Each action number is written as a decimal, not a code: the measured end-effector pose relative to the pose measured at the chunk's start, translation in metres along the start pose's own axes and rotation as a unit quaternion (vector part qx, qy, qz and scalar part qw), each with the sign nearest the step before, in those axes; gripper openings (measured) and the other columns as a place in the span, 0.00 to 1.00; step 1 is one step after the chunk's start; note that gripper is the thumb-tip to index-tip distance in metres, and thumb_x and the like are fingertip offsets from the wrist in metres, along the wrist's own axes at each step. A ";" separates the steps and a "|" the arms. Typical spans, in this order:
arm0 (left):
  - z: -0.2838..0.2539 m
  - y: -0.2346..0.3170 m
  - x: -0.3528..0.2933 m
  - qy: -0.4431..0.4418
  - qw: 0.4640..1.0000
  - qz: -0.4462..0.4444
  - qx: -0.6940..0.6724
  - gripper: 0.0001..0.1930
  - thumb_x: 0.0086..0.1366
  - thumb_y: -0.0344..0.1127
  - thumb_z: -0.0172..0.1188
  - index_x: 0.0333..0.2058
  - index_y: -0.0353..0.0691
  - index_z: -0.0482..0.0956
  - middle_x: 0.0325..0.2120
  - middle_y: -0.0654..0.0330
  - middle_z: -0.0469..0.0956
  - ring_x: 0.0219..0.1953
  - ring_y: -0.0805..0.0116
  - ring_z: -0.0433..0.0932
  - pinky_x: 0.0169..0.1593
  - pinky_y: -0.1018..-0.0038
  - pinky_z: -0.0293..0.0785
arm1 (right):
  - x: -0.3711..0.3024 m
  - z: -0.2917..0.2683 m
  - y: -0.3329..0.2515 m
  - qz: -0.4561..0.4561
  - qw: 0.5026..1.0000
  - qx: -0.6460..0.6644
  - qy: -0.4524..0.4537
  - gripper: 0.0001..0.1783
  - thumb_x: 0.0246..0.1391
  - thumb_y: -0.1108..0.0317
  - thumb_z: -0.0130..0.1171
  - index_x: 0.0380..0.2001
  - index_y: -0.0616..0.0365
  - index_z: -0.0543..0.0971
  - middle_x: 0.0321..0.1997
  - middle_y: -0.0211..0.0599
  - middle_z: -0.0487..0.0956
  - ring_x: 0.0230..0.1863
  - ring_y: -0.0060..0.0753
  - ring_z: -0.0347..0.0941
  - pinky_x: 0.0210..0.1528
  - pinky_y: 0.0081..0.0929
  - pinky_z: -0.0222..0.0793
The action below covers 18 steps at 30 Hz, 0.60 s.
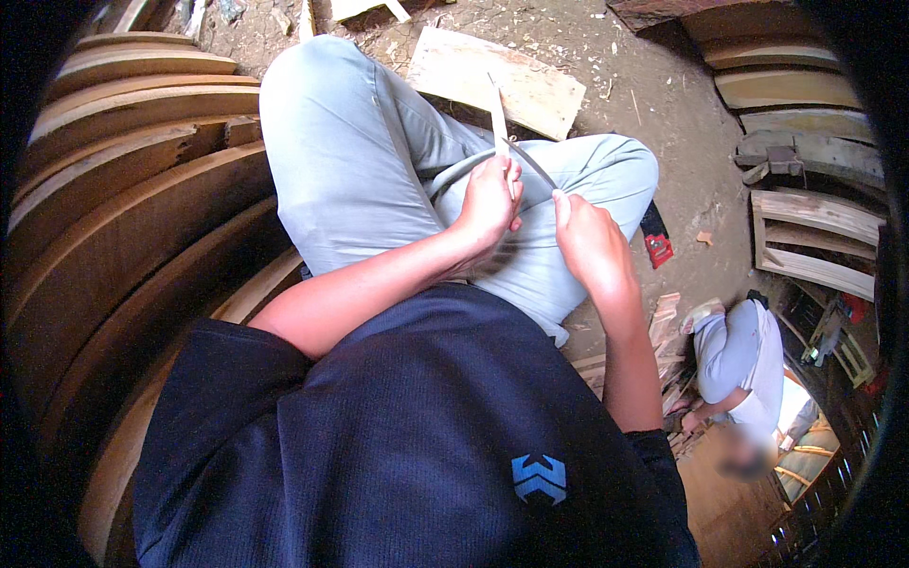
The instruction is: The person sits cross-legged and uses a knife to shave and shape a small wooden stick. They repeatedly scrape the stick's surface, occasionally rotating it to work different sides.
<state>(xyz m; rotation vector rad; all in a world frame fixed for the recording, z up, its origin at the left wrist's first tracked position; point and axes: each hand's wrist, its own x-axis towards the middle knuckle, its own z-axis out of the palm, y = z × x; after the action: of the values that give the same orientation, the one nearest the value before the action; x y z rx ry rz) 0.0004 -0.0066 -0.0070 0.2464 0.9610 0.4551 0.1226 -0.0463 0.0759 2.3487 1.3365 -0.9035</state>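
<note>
My left hand (490, 201) is closed round a thin, pale wooden stick (499, 118) that points away from me and tapers at its far end. In my right hand (598, 244) is a knife with a narrow dark blade (533, 165); my fingers hide its handle. The blade slants up to the left and meets the stick just above my left fingers. Both hands are over my crossed legs in grey trousers (331, 161). Beyond my shins a flat pale board (473, 76) lies on the ground.
Long planks (142, 189) are stacked close on my left. A red and black tool (658, 250) lies by my right knee. Wood shavings dot the dirt floor (568, 38). At the lower right a co-worker (739, 350) bends over; more timber (819, 216) stands along the right side.
</note>
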 end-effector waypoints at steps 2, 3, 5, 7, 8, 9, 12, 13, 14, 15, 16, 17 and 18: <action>0.000 -0.002 0.003 0.009 1.000 -0.001 0.012 0.13 0.68 0.43 0.36 0.26 0.47 0.62 0.10 0.70 0.56 0.10 0.75 0.53 0.15 0.73 0.56 | 0.001 -0.001 -0.003 0.003 1.000 -0.011 0.001 0.28 0.64 0.52 0.36 0.32 0.66 0.78 0.33 0.63 0.78 0.40 0.63 0.75 0.46 0.52 0.69; 0.000 -0.002 0.003 0.006 1.000 -0.002 0.012 0.13 0.68 0.43 0.35 0.26 0.47 0.62 0.10 0.70 0.56 0.10 0.75 0.53 0.15 0.73 0.56 | 0.002 -0.002 -0.005 0.005 1.000 -0.016 -0.002 0.28 0.64 0.53 0.36 0.32 0.66 0.78 0.33 0.63 0.78 0.40 0.63 0.75 0.45 0.52 0.69; -0.001 0.000 0.003 0.001 1.000 -0.004 0.013 0.13 0.68 0.43 0.35 0.26 0.47 0.62 0.10 0.70 0.56 0.10 0.75 0.53 0.15 0.73 0.56 | 0.005 -0.001 -0.008 0.006 1.000 -0.018 0.004 0.27 0.64 0.53 0.37 0.31 0.65 0.78 0.33 0.63 0.78 0.40 0.63 0.75 0.45 0.52 0.69; -0.002 -0.001 0.003 0.000 1.000 -0.005 0.019 0.13 0.68 0.43 0.35 0.26 0.47 0.63 0.10 0.70 0.57 0.10 0.75 0.53 0.15 0.73 0.56 | 0.009 0.003 -0.011 0.004 1.000 -0.011 0.024 0.27 0.64 0.53 0.38 0.31 0.65 0.79 0.33 0.63 0.78 0.40 0.62 0.76 0.45 0.52 0.70; -0.003 -0.001 0.003 0.000 1.000 -0.006 0.023 0.13 0.68 0.43 0.35 0.26 0.47 0.63 0.10 0.70 0.57 0.10 0.75 0.53 0.15 0.73 0.56 | 0.016 0.008 -0.012 0.008 0.999 -0.011 0.029 0.27 0.64 0.53 0.38 0.31 0.65 0.79 0.33 0.63 0.78 0.40 0.62 0.76 0.45 0.52 0.70; -0.003 -0.003 0.002 -0.002 1.000 -0.007 0.019 0.13 0.68 0.43 0.35 0.26 0.47 0.63 0.11 0.70 0.57 0.10 0.75 0.54 0.15 0.73 0.56 | 0.025 0.015 -0.013 0.013 0.999 -0.012 0.033 0.27 0.64 0.53 0.38 0.31 0.65 0.79 0.33 0.63 0.78 0.40 0.62 0.76 0.45 0.52 0.70; -0.004 -0.003 0.003 -0.001 1.000 -0.009 0.012 0.14 0.68 0.44 0.35 0.26 0.47 0.63 0.11 0.70 0.58 0.11 0.75 0.54 0.15 0.73 0.55 | 0.052 0.021 -0.014 0.015 0.999 -0.003 0.043 0.27 0.64 0.53 0.38 0.31 0.66 0.79 0.34 0.62 0.78 0.41 0.62 0.76 0.45 0.51 0.70; -0.003 -0.002 0.003 0.005 1.000 -0.010 0.009 0.14 0.68 0.44 0.35 0.26 0.47 0.63 0.11 0.70 0.58 0.11 0.75 0.54 0.15 0.73 0.55 | 0.056 0.022 -0.014 0.014 0.999 0.001 0.044 0.27 0.64 0.53 0.38 0.32 0.66 0.79 0.34 0.62 0.78 0.41 0.62 0.76 0.45 0.51 0.70; -0.003 -0.001 0.004 0.009 1.000 -0.012 0.007 0.14 0.68 0.44 0.35 0.26 0.47 0.63 0.11 0.70 0.58 0.11 0.75 0.54 0.15 0.73 0.55 | 0.055 0.021 -0.012 0.004 0.999 0.002 0.031 0.27 0.64 0.53 0.38 0.32 0.66 0.79 0.34 0.62 0.78 0.41 0.62 0.75 0.46 0.50 0.70; -0.003 -0.001 0.003 0.008 1.000 -0.017 0.001 0.14 0.69 0.45 0.36 0.26 0.47 0.63 0.12 0.70 0.59 0.11 0.75 0.55 0.15 0.73 0.56 | 0.054 0.018 -0.010 -0.006 1.000 0.002 0.020 0.27 0.64 0.53 0.38 0.32 0.66 0.79 0.34 0.62 0.78 0.41 0.62 0.75 0.46 0.50 0.70; -0.003 0.000 0.002 0.006 1.000 -0.014 0.003 0.14 0.68 0.45 0.36 0.26 0.47 0.63 0.12 0.70 0.59 0.11 0.75 0.55 0.15 0.73 0.56 | 0.052 0.015 -0.008 -0.016 1.000 0.003 0.009 0.27 0.64 0.53 0.38 0.33 0.66 0.79 0.34 0.62 0.78 0.41 0.62 0.75 0.46 0.50 0.70; -0.004 0.001 0.001 0.004 1.000 -0.011 0.005 0.14 0.68 0.45 0.36 0.26 0.46 0.64 0.12 0.70 0.59 0.11 0.75 0.55 0.15 0.73 0.56 | 0.047 0.013 -0.005 -0.026 1.000 0.011 0.008 0.27 0.64 0.53 0.38 0.33 0.66 0.79 0.34 0.62 0.78 0.41 0.62 0.75 0.46 0.50 0.70; -0.004 0.000 0.001 0.001 1.000 -0.010 0.006 0.14 0.68 0.45 0.36 0.26 0.46 0.64 0.12 0.70 0.59 0.11 0.75 0.55 0.15 0.73 0.56 | 0.041 0.011 -0.001 -0.035 0.999 0.018 0.006 0.27 0.64 0.53 0.38 0.33 0.66 0.80 0.34 0.62 0.78 0.41 0.62 0.75 0.46 0.50 0.70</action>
<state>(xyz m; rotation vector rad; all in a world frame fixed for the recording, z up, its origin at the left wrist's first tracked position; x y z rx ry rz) -0.0027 -0.0060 -0.0096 0.2470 0.9673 0.4321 0.1326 -0.0247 0.0411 2.3511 1.4256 -0.9436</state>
